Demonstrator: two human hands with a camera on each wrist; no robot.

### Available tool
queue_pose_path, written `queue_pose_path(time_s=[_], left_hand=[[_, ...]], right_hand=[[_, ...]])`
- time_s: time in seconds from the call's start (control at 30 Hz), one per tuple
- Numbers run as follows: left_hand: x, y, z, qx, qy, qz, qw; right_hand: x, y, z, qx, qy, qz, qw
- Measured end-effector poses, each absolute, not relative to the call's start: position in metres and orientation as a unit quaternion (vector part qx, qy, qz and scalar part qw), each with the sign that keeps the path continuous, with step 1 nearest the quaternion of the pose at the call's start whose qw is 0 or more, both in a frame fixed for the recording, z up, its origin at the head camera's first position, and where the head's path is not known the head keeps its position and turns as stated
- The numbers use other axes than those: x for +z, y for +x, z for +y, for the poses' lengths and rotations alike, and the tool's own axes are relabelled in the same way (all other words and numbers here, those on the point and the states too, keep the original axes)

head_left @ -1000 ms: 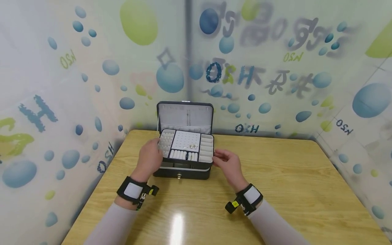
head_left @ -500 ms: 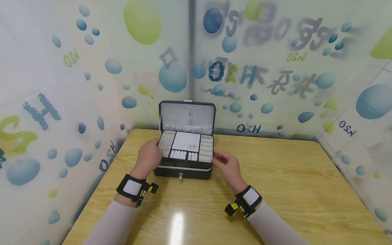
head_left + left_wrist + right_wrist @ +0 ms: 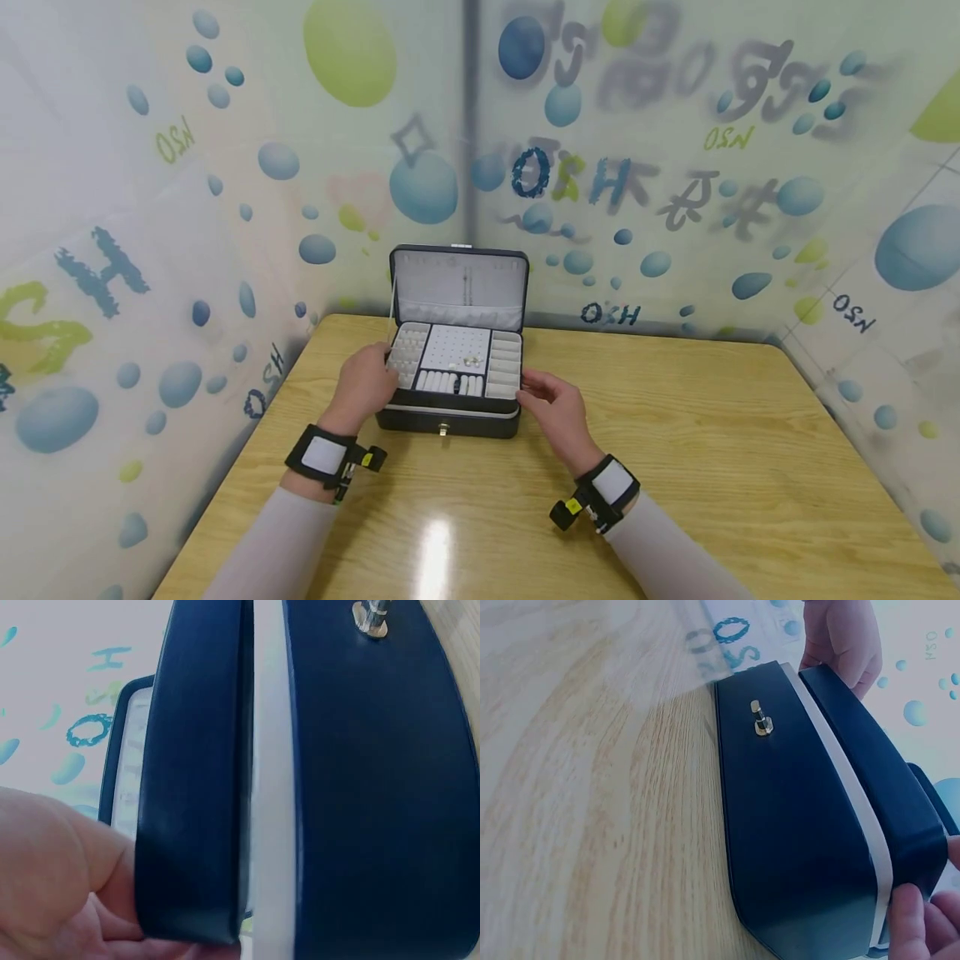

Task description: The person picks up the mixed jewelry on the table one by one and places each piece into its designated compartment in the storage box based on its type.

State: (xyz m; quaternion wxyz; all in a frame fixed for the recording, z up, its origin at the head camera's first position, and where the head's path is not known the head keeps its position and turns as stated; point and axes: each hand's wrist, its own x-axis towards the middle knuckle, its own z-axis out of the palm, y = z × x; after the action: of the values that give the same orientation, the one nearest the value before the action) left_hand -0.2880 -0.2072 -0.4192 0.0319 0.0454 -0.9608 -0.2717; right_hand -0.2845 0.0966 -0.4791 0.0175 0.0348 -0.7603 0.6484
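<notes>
A dark jewelry box [image 3: 480, 423] with a metal clasp [image 3: 443, 430] stands on the table, its grey-lined lid [image 3: 459, 292] raised. Its upper tray [image 3: 195, 780] sits just above the white rim [image 3: 270, 787] of the base, with a narrow gap between. My left hand [image 3: 365, 383] grips the tray's left end, thumb on the side wall and fingers beneath. At the other end, my right hand [image 3: 557, 408] holds the tray's right front corner between thumb and fingers. Small gold-coloured pieces [image 3: 472, 362] lie on the tray's white pad, above the padded ring rolls [image 3: 435, 382].
Wooden table [image 3: 720, 433] extends in front of the box and to its right. Behind it stands a patterned wall [image 3: 675, 167] with bubble prints, close to the lid. A thin chain [image 3: 467, 285] hangs inside the lid.
Both hands have lowered the tray toward the base. The opening under it, which showed dark compartments, has narrowed until the inside is hidden. The head view shifted slightly.
</notes>
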Motion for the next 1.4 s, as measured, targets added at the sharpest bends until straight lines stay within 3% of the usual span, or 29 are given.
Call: queue_pose_path(time_s=[0.7,1.4], left_hand=[[-0.4143,-0.2874,-0.215,-0.239,0.03,-0.97,-0.008],[-0.4194,-0.2898,-0.2109,-0.232,0.04,-0.972,0.013]], right_hand=[[-0.4795,-0.2831,0.0972,0.652,0.036,-0.757,-0.01],[-0.4785,-0.2834,0.0961,0.628,0.039,-0.777,-0.005]])
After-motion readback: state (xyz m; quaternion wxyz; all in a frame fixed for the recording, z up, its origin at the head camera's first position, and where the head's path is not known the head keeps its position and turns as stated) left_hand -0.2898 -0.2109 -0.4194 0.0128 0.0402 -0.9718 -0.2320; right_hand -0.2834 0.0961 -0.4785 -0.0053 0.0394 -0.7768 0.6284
